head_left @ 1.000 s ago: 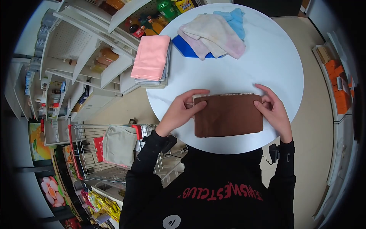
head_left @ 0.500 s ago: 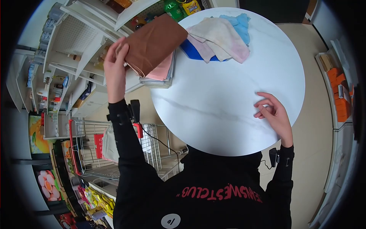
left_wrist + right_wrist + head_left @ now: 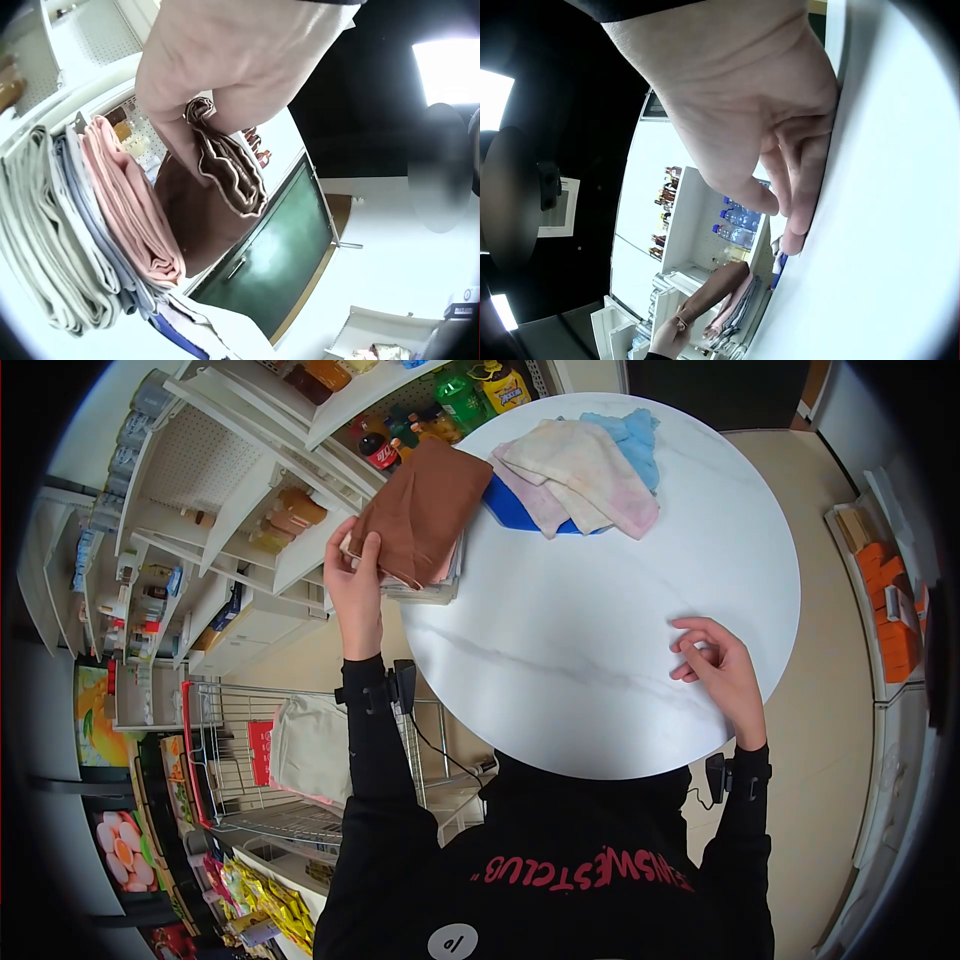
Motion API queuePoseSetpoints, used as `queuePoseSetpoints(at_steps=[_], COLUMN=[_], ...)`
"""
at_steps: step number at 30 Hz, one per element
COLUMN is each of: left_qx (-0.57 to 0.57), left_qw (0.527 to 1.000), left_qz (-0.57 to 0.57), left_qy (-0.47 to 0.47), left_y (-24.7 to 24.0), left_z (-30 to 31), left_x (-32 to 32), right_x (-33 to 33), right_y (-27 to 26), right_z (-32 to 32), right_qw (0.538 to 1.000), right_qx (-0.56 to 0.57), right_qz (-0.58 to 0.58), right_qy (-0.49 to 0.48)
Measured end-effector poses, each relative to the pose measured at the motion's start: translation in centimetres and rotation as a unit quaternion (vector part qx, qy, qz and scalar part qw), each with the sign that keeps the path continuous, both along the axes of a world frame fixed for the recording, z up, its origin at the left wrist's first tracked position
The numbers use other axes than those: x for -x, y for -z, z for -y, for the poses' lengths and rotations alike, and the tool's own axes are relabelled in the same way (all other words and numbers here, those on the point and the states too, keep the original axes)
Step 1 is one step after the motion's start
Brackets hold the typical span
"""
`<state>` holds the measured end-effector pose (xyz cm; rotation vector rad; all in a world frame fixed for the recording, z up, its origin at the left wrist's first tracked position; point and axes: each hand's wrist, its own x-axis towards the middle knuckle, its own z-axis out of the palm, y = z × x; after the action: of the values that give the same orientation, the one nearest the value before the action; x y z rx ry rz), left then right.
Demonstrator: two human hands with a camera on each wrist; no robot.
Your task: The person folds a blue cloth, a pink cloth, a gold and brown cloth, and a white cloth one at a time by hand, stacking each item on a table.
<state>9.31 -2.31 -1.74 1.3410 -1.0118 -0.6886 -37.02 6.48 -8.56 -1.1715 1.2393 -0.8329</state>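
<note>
My left hand point(image 3: 355, 595) pinches one end of a folded brown cloth point(image 3: 420, 505), thumb on top and fingers beneath. In the head view the cloth lies over the stack at the table's left edge and hides most of it. The left wrist view shows the cloth's layered, pale-edged folds close beside a folded pink cloth point(image 3: 135, 202), the top of that stack. Blue-grey and pale green folded cloths point(image 3: 45, 232) lie under the pink one. My right hand point(image 3: 725, 670) rests on the white round table point(image 3: 560, 610), fingers loosely bent, holding nothing.
Crumpled pale cloths point(image 3: 570, 470) and a light blue cloth point(image 3: 635, 440) lie at the table's far side, partly over a blue flat thing point(image 3: 510, 510). White shelves with bottles point(image 3: 460, 400) stand behind, left. A wire shopping cart point(image 3: 230, 760) holds a pale folded cloth point(image 3: 310, 750).
Both hands held the brown cloth at the table's front. The right hand let go and stayed there, while the left carried the cloth to the far left and lowered it over the stack.
</note>
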Motion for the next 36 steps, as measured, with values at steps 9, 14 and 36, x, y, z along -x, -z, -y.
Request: queuePoseSetpoints(at_steps=[9, 14, 36], left_qx=[0.038, -0.061, -0.092], left_qw=[0.996, 0.997, 0.73], left_qz=[-0.026, 0.034, 0.662], left_qy=[-0.073, -0.037, 0.143], left_y=[2.8, 3.1, 0.5], left_z=[-0.5, -1.6, 12.2], left_x=[-1.7, -2.2, 1.2], right_x=[-0.1, -0.3, -0.1], right_y=[0.3, 0.3, 0.0], right_z=[-0.2, -0.2, -0.6], right_qw=[1.0, 1.0, 0.999], right_qx=[0.015, 0.005, 0.014], right_qz=[-0.005, -0.002, 0.012], right_qy=[0.016, 0.026, 0.029])
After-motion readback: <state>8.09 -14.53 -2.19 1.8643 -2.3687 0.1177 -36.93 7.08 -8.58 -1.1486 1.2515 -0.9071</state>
